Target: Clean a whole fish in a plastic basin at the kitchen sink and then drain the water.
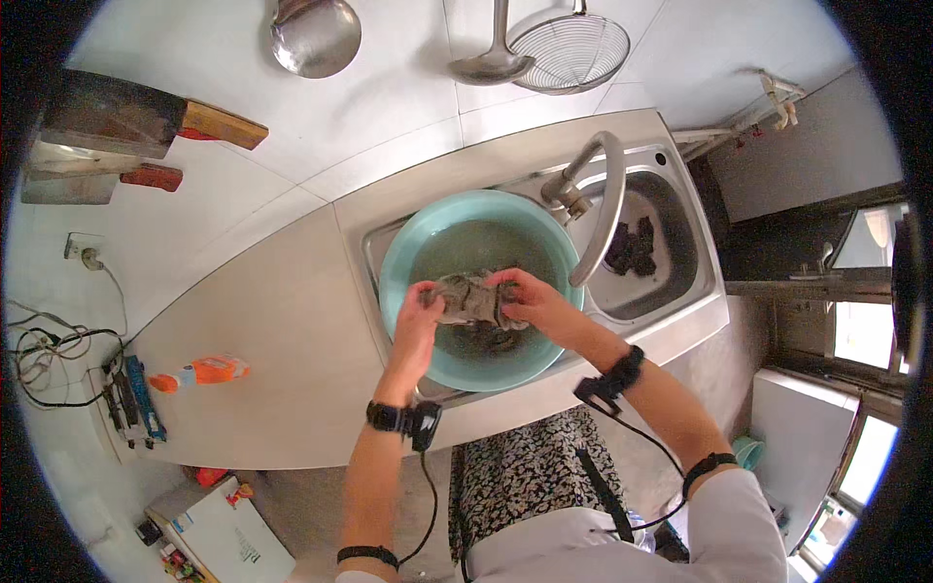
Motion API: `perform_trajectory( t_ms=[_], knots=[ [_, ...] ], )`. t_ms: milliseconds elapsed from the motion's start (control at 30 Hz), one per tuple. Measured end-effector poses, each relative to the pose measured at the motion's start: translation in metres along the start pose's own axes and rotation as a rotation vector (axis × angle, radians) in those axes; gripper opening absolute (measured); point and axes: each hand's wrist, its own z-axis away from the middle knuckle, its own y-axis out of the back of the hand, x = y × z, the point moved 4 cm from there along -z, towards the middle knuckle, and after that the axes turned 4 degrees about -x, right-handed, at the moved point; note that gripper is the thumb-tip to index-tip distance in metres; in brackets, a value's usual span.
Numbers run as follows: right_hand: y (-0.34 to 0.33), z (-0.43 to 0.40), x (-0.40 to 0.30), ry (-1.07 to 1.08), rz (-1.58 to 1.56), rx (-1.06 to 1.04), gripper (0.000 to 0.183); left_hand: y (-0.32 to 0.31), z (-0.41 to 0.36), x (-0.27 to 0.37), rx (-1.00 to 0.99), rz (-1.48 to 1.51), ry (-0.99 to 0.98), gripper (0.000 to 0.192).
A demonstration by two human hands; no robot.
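Both my hands grip a wet, crumpled grey cloth (466, 300) with dark stripes, stretched between them above a basin. My left hand (417, 328) has its left end; my right hand (538, 304) pinches the right end. Beneath it, the light turquoise plastic basin (397, 270) is partly filled with murky water (481, 244). A darker patch shows in the water under the cloth, too unclear to name. The basin rests over the left bowl of a stainless steel double sink (674, 310).
A curved faucet (612, 197) arches close to the basin's right rim. Dark wet cloths (631, 246) lie in the right sink bowl. On the counter (291, 342) at left lies an orange bottle (208, 372). A ladle (492, 67), a wire strainer (576, 55) and cleavers (120, 113) hang on the wall.
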Motion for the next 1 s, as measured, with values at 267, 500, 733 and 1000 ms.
perform_trajectory(
  t_ms=[267, 500, 733, 1000],
  knots=[
    [-0.038, 0.058, -0.06, 0.302, 0.2, 0.014, 0.028, -0.032, 0.064, 0.078, 0.075, -0.038, -0.135, 0.032],
    [0.069, -0.043, 0.061, 0.001, 0.098, 0.495, 0.024, 0.022, -0.02, -0.051, 0.373, -0.239, -0.028, 0.016],
    [0.086, -0.097, 0.126, 0.055, 1.069, 0.237, 0.033, 0.021, -0.072, -0.123, 0.144, -0.751, 0.245, 0.029],
    [0.065, -0.107, 0.121, -0.069, 1.173, 0.142, 0.036, 0.058, -0.075, -0.152, 0.124, -0.867, 0.064, 0.04]
  ],
)
